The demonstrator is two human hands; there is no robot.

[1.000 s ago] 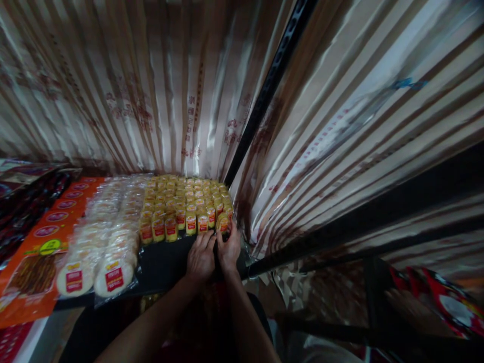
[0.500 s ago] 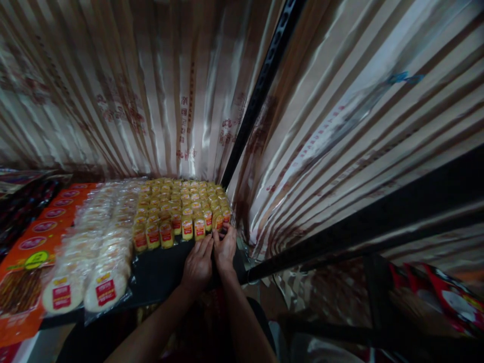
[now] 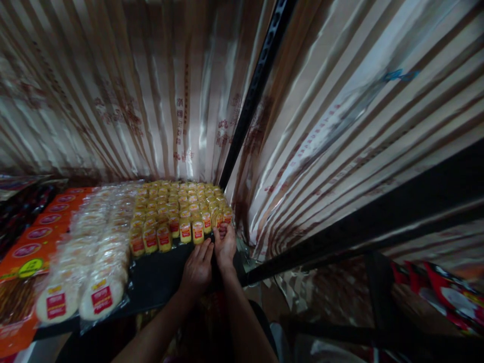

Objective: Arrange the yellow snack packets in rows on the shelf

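Note:
Rows of small yellow wrapped snack packets (image 3: 185,229) with red labels stand on a dark shelf (image 3: 155,277). My right hand (image 3: 226,247) is at the front right corner of these rows, its fingers curled and the thumb pressed against the lower front of a snack packet (image 3: 218,219). Its grip is partly hidden by the fingers. Beside it, my left hand (image 3: 198,264) rests on the shelf edge with fingers stretched forward, tips just short of the front packets. Nothing shows in the left hand.
Left of the yellow packets lie two rows of round white wrapped cakes (image 3: 102,297), then orange snack bags (image 3: 34,242). A black slotted post (image 3: 247,106) rises behind, before a striped plastic curtain (image 3: 166,91). Red packages (image 3: 449,287) sit at lower right.
The view has shifted slightly, so the goods appear a little lower and further left. My right fingers are curled more tightly, and the left fingertips have drawn slightly away from the packets.

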